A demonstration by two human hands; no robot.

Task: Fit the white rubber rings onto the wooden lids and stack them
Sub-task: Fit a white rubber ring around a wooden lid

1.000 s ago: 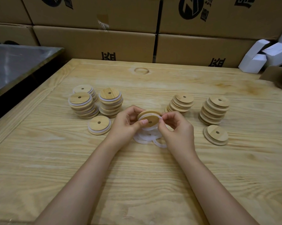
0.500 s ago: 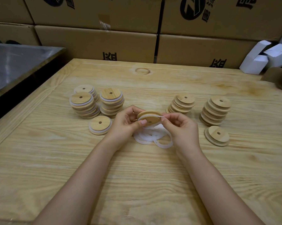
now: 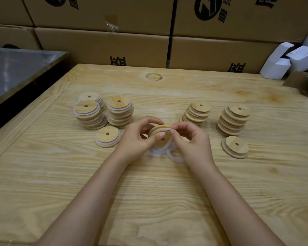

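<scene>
My left hand [image 3: 137, 139] grips a round wooden lid [image 3: 163, 138] tilted on edge above the table, thumb on its face. My right hand [image 3: 192, 141] pinches a white rubber ring [image 3: 164, 130] at the lid's upper rim. Loose white rings [image 3: 160, 151] lie on the table just under both hands. To the left stand three stacks of ringed lids [image 3: 120, 110], with a single ringed lid [image 3: 108, 136] in front. To the right stand two stacks of bare lids [image 3: 234, 119] and a single bare lid [image 3: 235, 146].
The wooden table [image 3: 149, 192] has a raised border on its left side. A metal surface [image 3: 16, 68] lies to the left beyond a dark gap. Cardboard boxes [image 3: 103, 48] line the back, and small white boxes [image 3: 289, 59] sit at the far right.
My right hand's pinch has shifted from the lid's right side up to its upper rim, drawing the ring along the edge. The left hand keeps holding the lid in place.
</scene>
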